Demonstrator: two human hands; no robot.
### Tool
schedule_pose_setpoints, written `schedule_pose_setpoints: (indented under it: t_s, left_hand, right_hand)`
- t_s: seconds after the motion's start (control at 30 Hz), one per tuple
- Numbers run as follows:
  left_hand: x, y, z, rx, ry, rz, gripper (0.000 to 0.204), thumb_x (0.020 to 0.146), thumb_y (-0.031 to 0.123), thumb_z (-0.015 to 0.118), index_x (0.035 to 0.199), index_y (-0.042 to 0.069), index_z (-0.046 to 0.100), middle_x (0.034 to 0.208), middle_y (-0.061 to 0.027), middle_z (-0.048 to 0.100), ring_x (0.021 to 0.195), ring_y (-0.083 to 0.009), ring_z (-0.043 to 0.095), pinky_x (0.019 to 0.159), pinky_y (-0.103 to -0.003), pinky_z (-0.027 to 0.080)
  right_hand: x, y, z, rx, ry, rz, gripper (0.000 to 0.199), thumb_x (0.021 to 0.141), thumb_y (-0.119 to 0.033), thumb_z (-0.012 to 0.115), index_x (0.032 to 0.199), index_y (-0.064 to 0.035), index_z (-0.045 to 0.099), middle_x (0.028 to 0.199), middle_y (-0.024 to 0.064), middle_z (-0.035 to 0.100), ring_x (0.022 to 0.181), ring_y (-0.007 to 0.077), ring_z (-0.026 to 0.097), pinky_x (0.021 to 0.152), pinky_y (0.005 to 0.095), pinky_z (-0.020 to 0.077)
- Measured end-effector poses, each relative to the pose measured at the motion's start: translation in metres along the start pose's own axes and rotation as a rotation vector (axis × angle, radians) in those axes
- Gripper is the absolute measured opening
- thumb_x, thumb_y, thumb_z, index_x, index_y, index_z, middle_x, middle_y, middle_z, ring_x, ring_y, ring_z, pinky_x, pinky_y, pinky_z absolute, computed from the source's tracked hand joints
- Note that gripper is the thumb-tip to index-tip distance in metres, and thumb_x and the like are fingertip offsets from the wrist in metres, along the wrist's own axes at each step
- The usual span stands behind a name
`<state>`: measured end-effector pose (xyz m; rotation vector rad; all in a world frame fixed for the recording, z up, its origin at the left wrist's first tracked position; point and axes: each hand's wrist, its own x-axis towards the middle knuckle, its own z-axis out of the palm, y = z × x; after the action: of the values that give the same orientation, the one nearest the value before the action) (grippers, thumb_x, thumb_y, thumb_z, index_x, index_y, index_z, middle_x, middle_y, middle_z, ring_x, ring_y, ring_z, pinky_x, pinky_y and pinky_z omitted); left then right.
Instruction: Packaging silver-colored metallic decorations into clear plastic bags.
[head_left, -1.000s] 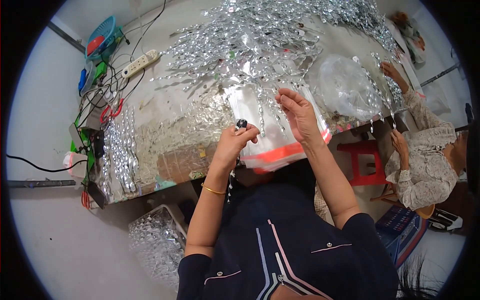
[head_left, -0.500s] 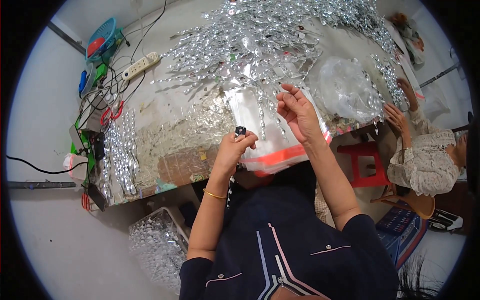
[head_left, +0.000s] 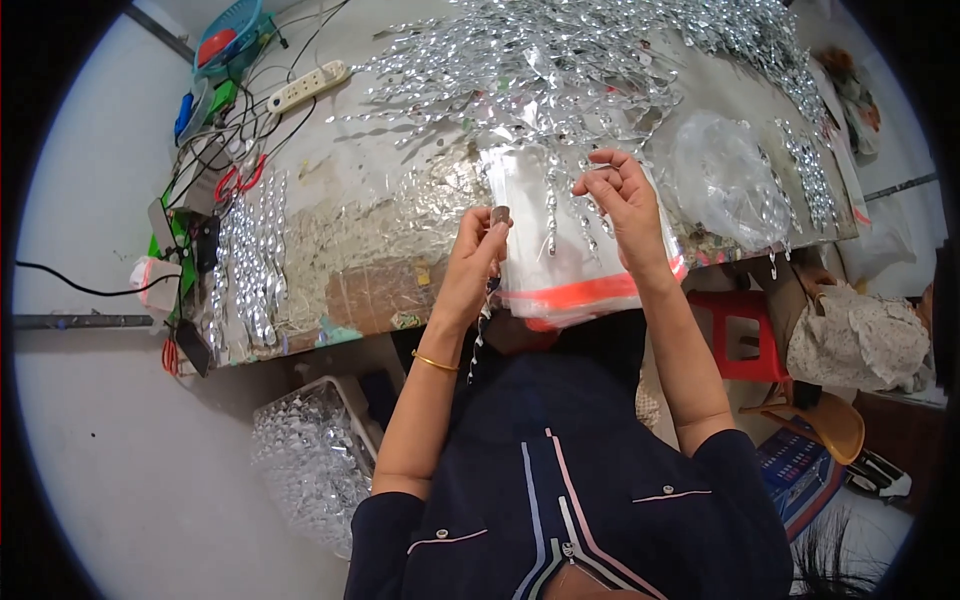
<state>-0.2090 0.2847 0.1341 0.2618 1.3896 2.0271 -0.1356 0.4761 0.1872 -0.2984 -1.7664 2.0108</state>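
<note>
My left hand [head_left: 475, 262] is closed with a small brownish-grey tab [head_left: 500, 215] pinched at its thumb. From below that fist hangs a twisted silver foil strip [head_left: 478, 340]; whether the tab joins it is hidden by the fingers. My right hand [head_left: 628, 215] is raised to the right, its fingers bent and apart, with nothing visible in them. Between and beneath the hands lies a stack of clear plastic bags [head_left: 525, 265] with a red-orange band along the near edge. A few twisted foil strips [head_left: 551, 215] lie over the stack.
A large heap of silver foil strips [head_left: 530, 80] covers the far table. Crumpled clear plastic [head_left: 725, 180] sits right, a row of strips [head_left: 250, 265] left, near red-handled scissors [head_left: 240, 180] and a power strip [head_left: 308, 87]. A co-worker [head_left: 860, 335] is beside a red stool [head_left: 738, 335].
My left hand has moved up and turned, so the dark tab now shows brownish. My right hand's finger and thumb have spread apart. The co-worker's hands have drawn back from the strips.
</note>
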Motion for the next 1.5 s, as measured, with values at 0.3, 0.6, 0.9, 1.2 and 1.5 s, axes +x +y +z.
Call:
schedule_pose_setpoints:
  t_s: [0.3, 0.6, 0.9, 1.2, 1.5]
  left_hand:
    - [0.002, 0.015, -0.001, -0.074, -0.051, -0.087, 0.016, 0.094, 0.020, 0.056, 0.103, 0.006, 0.057, 0.089, 0.0001, 0.062, 0.071, -0.0052, 0.052, 0.065, -0.019, 0.042]
    - [-0.001, 0.015, -0.001, -0.125, -0.087, -0.078, 0.016, 0.093, 0.019, 0.059, 0.103, 0.007, 0.058, 0.084, 0.0020, 0.060, 0.071, -0.0039, 0.053, 0.063, -0.017, 0.041]
    - [-0.001, 0.012, -0.005, -0.123, 0.006, -0.056, 0.013, 0.092, 0.017, 0.060, 0.097, 0.005, 0.061, 0.087, -0.0008, 0.063, 0.075, -0.0062, 0.056, 0.067, -0.020, 0.045]
    - [-0.005, 0.009, -0.007, -0.073, 0.034, -0.037, 0.016, 0.092, 0.018, 0.060, 0.097, 0.003, 0.062, 0.081, -0.0011, 0.063, 0.068, -0.0065, 0.055, 0.064, -0.020, 0.043]
    - [-0.004, 0.009, -0.001, -0.107, 0.060, -0.099, 0.015, 0.093, 0.017, 0.058, 0.098, 0.003, 0.061, 0.084, -0.0006, 0.063, 0.070, -0.0051, 0.054, 0.064, -0.019, 0.042]
  right_hand:
    - [-0.008, 0.001, 0.024, -0.194, -0.141, 0.055, 0.030, 0.090, -0.010, 0.060, 0.119, -0.0028, 0.055, 0.082, 0.0017, 0.064, 0.082, 0.0074, 0.060, 0.077, 0.0227, 0.0439]
    - [-0.018, 0.014, 0.037, -0.346, -0.196, 0.107, 0.032, 0.089, -0.010, 0.061, 0.120, -0.0038, 0.055, 0.080, -0.0005, 0.063, 0.077, 0.0046, 0.059, 0.066, 0.0180, 0.0413]
    - [-0.021, 0.013, 0.040, -0.491, -0.183, 0.123, 0.025, 0.088, -0.011, 0.062, 0.112, -0.0047, 0.062, 0.080, -0.0019, 0.064, 0.076, 0.0032, 0.058, 0.061, 0.0187, 0.0401]
    - [-0.025, 0.022, 0.041, -0.756, -0.147, -0.117, 0.017, 0.083, -0.018, 0.067, 0.096, -0.0088, 0.070, 0.086, 0.0074, 0.069, 0.070, 0.0191, 0.065, 0.062, 0.0275, 0.0483]
    - [-0.026, 0.020, 0.034, -0.300, -0.144, 0.090, 0.019, 0.088, -0.007, 0.062, 0.105, -0.0017, 0.057, 0.081, 0.0041, 0.066, 0.079, 0.0088, 0.063, 0.067, 0.0232, 0.0472]
